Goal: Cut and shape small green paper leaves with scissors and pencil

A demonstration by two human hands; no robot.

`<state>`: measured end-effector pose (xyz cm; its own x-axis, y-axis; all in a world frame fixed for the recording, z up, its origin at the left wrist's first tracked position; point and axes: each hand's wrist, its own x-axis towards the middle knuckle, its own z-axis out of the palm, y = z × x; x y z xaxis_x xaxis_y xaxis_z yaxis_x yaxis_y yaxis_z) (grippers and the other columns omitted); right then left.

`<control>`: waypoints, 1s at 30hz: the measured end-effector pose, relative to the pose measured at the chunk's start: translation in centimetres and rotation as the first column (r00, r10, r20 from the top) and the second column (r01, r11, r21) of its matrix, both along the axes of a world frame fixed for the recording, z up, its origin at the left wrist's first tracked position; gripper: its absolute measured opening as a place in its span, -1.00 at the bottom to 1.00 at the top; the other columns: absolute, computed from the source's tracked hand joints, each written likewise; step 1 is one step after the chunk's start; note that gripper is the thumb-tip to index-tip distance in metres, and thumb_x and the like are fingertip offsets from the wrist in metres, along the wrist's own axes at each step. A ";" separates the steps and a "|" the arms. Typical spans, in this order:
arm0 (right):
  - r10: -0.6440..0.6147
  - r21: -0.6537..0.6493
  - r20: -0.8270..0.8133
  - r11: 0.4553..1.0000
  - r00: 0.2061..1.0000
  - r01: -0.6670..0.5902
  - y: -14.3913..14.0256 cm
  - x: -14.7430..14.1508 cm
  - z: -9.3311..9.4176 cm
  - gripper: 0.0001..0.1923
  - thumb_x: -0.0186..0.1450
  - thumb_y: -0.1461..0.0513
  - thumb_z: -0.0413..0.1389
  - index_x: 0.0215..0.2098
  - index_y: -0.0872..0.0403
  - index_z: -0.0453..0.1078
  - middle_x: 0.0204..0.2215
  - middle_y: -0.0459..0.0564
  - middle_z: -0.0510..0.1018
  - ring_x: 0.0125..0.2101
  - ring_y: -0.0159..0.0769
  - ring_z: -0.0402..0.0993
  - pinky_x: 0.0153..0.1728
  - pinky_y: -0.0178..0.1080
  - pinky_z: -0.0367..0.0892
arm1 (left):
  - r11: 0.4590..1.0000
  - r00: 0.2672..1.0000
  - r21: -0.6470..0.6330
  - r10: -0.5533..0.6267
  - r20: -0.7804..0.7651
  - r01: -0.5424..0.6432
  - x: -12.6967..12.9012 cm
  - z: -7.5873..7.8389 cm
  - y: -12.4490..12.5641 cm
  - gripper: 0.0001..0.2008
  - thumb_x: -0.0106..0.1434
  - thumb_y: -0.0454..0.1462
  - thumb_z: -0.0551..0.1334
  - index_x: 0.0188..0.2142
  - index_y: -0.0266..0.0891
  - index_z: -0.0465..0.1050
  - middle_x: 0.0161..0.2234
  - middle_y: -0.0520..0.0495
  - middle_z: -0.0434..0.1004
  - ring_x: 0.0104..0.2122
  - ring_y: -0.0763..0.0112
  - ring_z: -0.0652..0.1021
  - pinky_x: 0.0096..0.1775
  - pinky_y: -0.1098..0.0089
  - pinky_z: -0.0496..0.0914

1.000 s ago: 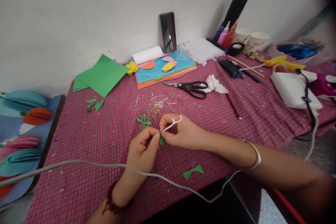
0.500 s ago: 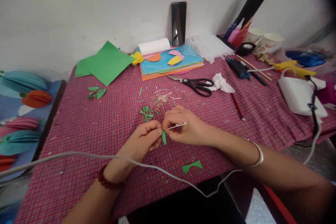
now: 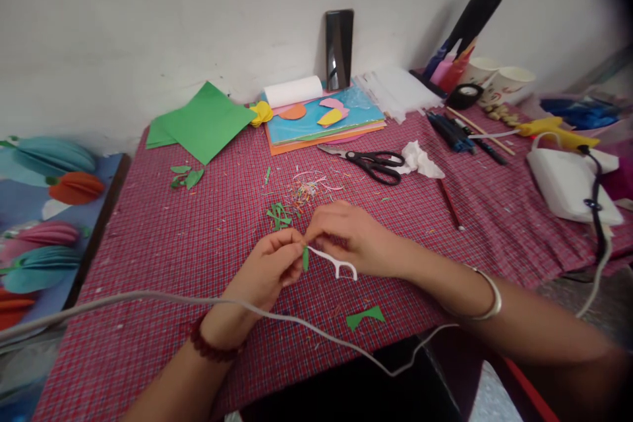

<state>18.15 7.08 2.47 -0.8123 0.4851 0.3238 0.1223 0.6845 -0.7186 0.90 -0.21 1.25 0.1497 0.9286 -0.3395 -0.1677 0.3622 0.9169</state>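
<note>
Thumb and fingers of my left hand are pinched on a small narrow green paper piece, which hangs below the fingertips. Right beside it, my right hand is closed at the thin end of a white floss pick. The pick's forked head points right and down, below my right palm. Both hands' fingertips meet, so the exact contact between pick and paper is hidden. Just beyond my hands lie curled green paper scraps and a heap of fine coloured shreds.
Black-handled scissors lie behind my hands, near a crumpled tissue. Green sheets and a coloured paper stack are at the back. A white cable crosses over my left wrist. A yellow glue gun lies right.
The floss pick has swung round: its forked head, formerly inside my right hand's grasp, now points down and right below the palm. My left hand keeps hold of the green paper piece.
</note>
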 end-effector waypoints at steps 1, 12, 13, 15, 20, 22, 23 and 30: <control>-0.035 -0.195 -0.025 0.980 0.999 0.029 0.0 -0.1 0.0 -0.88 0.27 0.35 -0.04 -0.31 0.09 0.32 -0.41 -0.10 0.44 -0.38 -0.41 0.33 -0.31 -0.27 0.19 | 0.998 0.994 0.065 0.012 -0.107 -0.005 0.0 0.3 0.0 -0.85 0.10 -0.25 0.15 -0.56 -0.21 0.26 -0.68 0.15 0.15 -0.69 0.60 0.14 -0.64 0.50 0.00; -0.071 -0.622 -0.047 0.783 0.996 0.027 -0.7 -1.3 -1.5 -0.93 0.10 0.39 0.03 -0.46 0.12 0.24 -0.58 -0.22 0.27 -0.55 -0.52 0.19 -0.51 -0.39 0.15 | 0.890 0.742 0.417 0.151 -0.653 0.186 0.4 1.1 -0.2 -0.85 0.13 -0.32 0.09 -0.57 -0.23 0.26 -0.63 0.10 0.19 -0.60 0.53 0.24 -0.55 0.47 0.14; -0.078 -0.613 -0.052 0.789 0.996 0.030 -0.8 -1.3 -1.5 -0.93 0.10 0.39 0.03 -0.47 0.12 0.24 -0.58 -0.23 0.27 -0.55 -0.53 0.18 -0.52 -0.40 0.15 | 0.904 0.770 0.393 0.127 -0.626 0.170 0.4 1.0 -0.2 -0.85 0.12 -0.30 0.10 -0.56 -0.23 0.27 -0.63 0.10 0.20 -0.60 0.53 0.25 -0.55 0.47 0.15; -0.093 -0.599 -0.064 0.800 0.994 0.037 -0.8 -1.3 -1.5 -0.92 0.08 0.39 0.03 -0.48 0.12 0.24 -0.58 -0.22 0.28 -0.56 -0.54 0.18 -0.53 -0.41 0.14 | 0.936 0.839 0.328 0.076 -0.539 0.127 0.5 0.9 -0.1 -0.89 0.10 -0.28 0.14 -0.53 -0.23 0.29 -0.61 0.09 0.24 -0.59 0.53 0.27 -0.54 0.48 0.17; -0.107 -0.510 -0.074 0.859 0.991 0.055 -1.0 -1.2 -1.3 -0.92 0.08 0.39 0.02 -0.48 0.11 0.24 -0.58 -0.21 0.30 -0.56 -0.53 0.20 -0.55 -0.42 0.13 | 0.973 0.945 0.225 0.025 -0.327 0.053 0.3 0.1 0.0 -0.90 0.04 -0.29 0.21 -0.54 -0.23 0.29 -0.59 0.10 0.26 -0.58 0.56 0.27 -0.53 0.49 0.18; -0.106 -0.409 -0.065 0.910 0.992 0.070 -1.1 -1.1 -1.3 -0.93 0.09 0.38 0.03 -0.48 0.10 0.25 -0.58 -0.20 0.32 -0.56 -0.53 0.23 -0.54 -0.42 0.14 | 0.984 0.973 0.167 -0.021 -0.228 0.061 0.0 -0.4 -0.1 -0.90 0.05 -0.29 0.21 -0.53 -0.23 0.30 -0.61 0.12 0.23 -0.62 0.59 0.22 -0.57 0.51 0.13; -0.109 -0.343 -0.058 0.936 0.992 0.083 -1.2 -1.0 -1.4 -0.93 0.10 0.38 0.03 -0.47 0.10 0.25 -0.57 -0.20 0.34 -0.55 -0.52 0.24 -0.53 -0.41 0.14 | 0.989 0.983 0.135 -0.042 -0.179 0.067 -0.1 -0.6 -0.1 -0.89 0.05 -0.28 0.21 -0.53 -0.23 0.30 -0.63 0.13 0.22 -0.64 0.60 0.20 -0.60 0.51 0.10; -0.015 0.191 -0.018 0.981 1.000 0.018 -0.9 -0.6 -1.1 -0.86 0.18 0.40 -0.03 -0.47 0.07 0.23 -0.50 -0.13 0.35 -0.44 -0.42 0.23 -0.40 -0.31 0.12 | 0.996 0.997 -0.081 -0.014 0.071 0.020 0.0 -0.1 0.0 -0.88 0.03 -0.23 0.19 -0.54 -0.23 0.33 -0.70 0.11 0.20 -0.69 0.58 0.19 -0.66 0.49 0.02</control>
